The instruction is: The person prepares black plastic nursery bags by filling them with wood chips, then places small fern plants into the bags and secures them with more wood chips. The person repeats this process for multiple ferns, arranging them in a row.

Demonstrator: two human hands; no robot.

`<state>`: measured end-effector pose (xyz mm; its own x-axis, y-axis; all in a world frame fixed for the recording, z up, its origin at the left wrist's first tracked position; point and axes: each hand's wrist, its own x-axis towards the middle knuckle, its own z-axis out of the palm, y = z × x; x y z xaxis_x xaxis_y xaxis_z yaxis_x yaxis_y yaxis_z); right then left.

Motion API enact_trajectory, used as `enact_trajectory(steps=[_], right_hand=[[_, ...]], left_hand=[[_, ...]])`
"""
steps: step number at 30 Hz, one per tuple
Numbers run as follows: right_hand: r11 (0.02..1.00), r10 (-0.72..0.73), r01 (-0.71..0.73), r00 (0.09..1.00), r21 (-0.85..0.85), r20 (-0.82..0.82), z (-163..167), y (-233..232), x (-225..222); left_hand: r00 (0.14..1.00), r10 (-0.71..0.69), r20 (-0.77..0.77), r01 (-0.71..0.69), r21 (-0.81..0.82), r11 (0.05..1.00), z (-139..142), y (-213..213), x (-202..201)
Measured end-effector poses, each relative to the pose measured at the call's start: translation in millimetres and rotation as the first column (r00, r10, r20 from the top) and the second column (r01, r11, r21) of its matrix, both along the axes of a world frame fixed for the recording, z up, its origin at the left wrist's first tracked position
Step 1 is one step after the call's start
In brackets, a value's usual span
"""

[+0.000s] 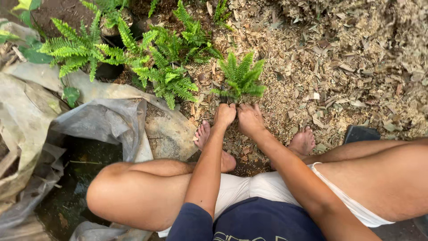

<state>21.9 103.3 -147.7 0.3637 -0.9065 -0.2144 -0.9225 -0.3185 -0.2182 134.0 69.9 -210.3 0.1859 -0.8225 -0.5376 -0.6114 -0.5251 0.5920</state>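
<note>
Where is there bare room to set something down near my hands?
Free: the wood chips right of the small fern, and the grey sheet at left. Crowded: the bigger ferns upper left, and around both hands, left and right.

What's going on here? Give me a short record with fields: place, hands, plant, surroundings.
place: outdoors, ground covered in dry wood chips
left hand: closed around the base of the small fern
right hand: pressed at the same base, beside the left
small fern: upright, green, its pot hidden by the hands
surroundings: more ferns to the left, grey plastic sheeting, bare feet on the chips
</note>
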Motion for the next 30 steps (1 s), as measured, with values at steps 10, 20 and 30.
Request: enact_trajectory(steps=[10,20,30], right_hand=[[0.97,-0.207,0.237,0.928,-0.06,0.31,-25,-2,-61],[0.984,-0.172,0.157,0.953,0.08,0.248,-30,-4,-64],[0.899,-0.328,0.414,0.853,-0.145,0.406,-18,-49,-70]], left_hand=[[0.97,-0.177,0.164,0.207,-0.188,0.96,9,15,7],[0.91,-0.297,0.29,0.377,-0.28,0.883,-9,22,16],[0.988,0.048,0.146,0.006,-0.35,0.937,-16,1,4]])
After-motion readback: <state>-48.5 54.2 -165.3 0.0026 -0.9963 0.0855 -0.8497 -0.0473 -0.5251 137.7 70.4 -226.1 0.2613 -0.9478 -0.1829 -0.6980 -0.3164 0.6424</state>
